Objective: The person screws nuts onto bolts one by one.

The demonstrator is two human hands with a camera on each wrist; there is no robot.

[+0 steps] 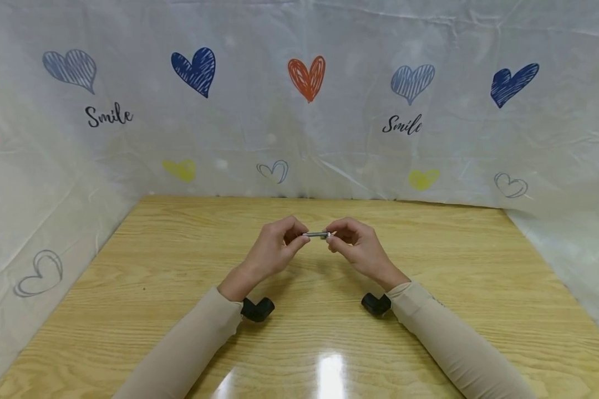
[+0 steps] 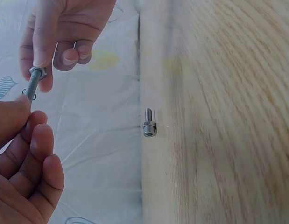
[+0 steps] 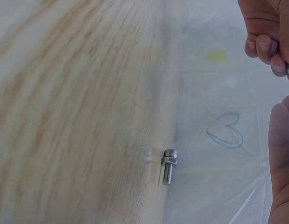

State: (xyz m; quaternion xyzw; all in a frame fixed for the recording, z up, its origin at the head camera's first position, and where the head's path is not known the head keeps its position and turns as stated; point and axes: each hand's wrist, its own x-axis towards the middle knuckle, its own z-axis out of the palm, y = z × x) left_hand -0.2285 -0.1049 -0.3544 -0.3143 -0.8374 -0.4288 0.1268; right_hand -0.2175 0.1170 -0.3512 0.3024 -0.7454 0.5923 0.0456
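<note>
One bolt (image 1: pixel 315 234), likely light, stiff and slippery, is above the desk (image 1: pixel 179 238), left hand (image 1: pixel 271 249) pinching its threaded shank (image 2: pixel 32 86), right hand (image 1: pixel 363 249) its hex end (image 2: pixel 38 72), seemingly the surer hold.

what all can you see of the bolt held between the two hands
The bolt is slim and grey, metal by its look, with a threaded shank and a wider hexagonal piece near its right end; whether that is a nut or the head is unclear. Held off the table, it lies roughly level, running side to side in the head view. The left hand pinches the threaded end; the right hand pinches the hexagonal end.
</note>
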